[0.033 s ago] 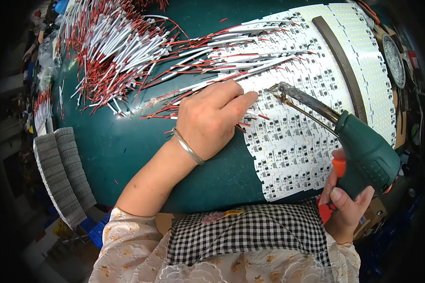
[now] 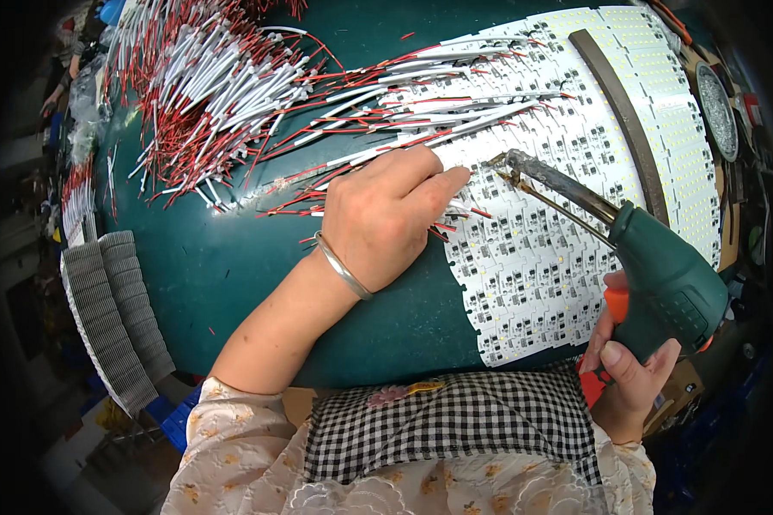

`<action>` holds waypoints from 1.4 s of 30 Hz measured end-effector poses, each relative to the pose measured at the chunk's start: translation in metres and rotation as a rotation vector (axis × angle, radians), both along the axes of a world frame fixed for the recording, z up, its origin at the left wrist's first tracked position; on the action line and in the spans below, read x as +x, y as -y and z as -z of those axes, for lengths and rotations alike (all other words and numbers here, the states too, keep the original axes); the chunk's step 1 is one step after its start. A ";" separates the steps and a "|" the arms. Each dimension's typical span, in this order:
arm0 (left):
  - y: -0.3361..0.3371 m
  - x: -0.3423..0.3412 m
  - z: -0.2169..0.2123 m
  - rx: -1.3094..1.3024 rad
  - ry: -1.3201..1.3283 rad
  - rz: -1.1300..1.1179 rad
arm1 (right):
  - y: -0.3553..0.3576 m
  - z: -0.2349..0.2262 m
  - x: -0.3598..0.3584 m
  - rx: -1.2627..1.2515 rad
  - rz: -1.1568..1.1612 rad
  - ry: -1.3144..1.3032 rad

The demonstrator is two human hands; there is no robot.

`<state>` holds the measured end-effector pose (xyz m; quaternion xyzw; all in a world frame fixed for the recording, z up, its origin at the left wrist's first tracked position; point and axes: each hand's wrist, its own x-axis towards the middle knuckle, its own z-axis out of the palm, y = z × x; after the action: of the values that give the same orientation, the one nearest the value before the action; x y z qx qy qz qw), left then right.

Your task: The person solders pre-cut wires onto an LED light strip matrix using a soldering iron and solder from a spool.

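Note:
My left hand is closed over the left edge of a sheet of white circuit boards. Thin red-and-white wires come out on both sides of it; the exact pinch point is hidden under the fingers. In my right hand is a green soldering gun with an orange trigger, gripped by its handle. Its tip slants left and is at the boards, just right of my left fingertips; whether it touches is unclear. Several more wires lie with their ends on the upper boards.
A large heap of red-and-white wires covers the upper left of the green table. A dark curved strip lies across the boards. Grey ribbed stacks stand at the left edge, and a round dish at the right.

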<state>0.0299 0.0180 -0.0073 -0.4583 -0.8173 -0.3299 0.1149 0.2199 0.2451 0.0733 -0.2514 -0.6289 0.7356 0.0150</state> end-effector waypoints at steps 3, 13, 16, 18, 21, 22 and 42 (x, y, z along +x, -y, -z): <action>0.000 0.002 -0.001 -0.008 0.003 -0.003 | 0.017 -0.001 -0.011 0.128 0.126 -0.076; 0.002 0.005 -0.004 -0.032 -0.041 -0.012 | 0.022 -0.003 -0.011 0.132 0.120 -0.010; 0.003 0.003 -0.002 -0.013 -0.018 0.002 | 0.022 -0.004 -0.012 0.142 0.122 0.000; 0.002 0.002 -0.001 -0.013 -0.002 0.008 | 0.022 -0.005 -0.013 0.145 0.122 0.006; 0.001 0.003 -0.002 -0.004 -0.008 0.010 | 0.021 -0.004 -0.012 0.153 0.119 0.024; 0.001 0.003 -0.003 -0.018 -0.011 0.003 | 0.018 -0.004 -0.010 0.154 0.119 0.024; 0.000 0.005 -0.004 -0.009 -0.009 -0.013 | 0.013 0.008 0.001 0.262 -0.057 0.073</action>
<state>0.0348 0.0176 -0.0031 -0.4549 -0.8213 -0.3231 0.1187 0.2209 0.2323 0.0649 -0.2560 -0.7264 0.6378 0.0042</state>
